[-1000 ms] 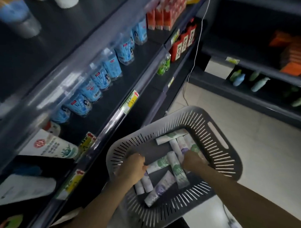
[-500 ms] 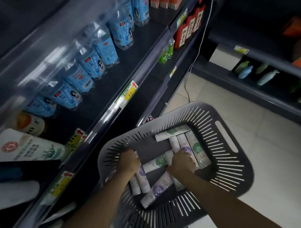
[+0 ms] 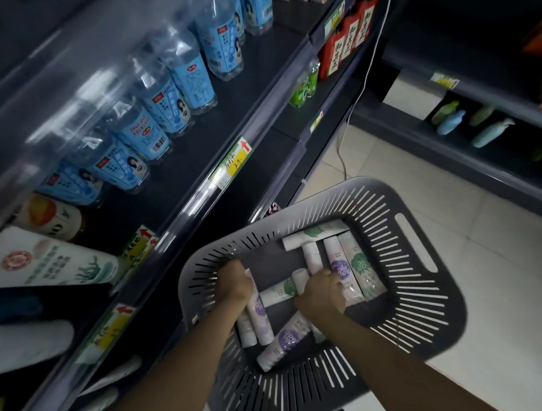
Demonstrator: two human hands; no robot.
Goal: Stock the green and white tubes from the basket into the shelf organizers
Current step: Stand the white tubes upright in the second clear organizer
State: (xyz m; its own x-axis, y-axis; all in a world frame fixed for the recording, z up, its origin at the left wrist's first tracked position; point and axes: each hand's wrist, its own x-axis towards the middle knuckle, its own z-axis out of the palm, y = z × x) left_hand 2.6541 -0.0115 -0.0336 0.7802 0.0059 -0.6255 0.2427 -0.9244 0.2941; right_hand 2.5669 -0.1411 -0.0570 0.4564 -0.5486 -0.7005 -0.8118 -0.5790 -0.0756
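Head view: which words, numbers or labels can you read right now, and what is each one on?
"39": handwritten on the yellow shelf-edge price tag.
"和其正": on the cream labels of the red bottles.
Clear plastic bottles with blue labels: print blurred, unreadable.
Green and white tubes in the grey slotted plastic basket: print too small.
Lower yellow price tags: blurred.

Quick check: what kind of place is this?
Most likely a small shop aisle: dark shelves lined with bottled drinks, yellow price tags on the shelf edges, and a grey basket of tubes.
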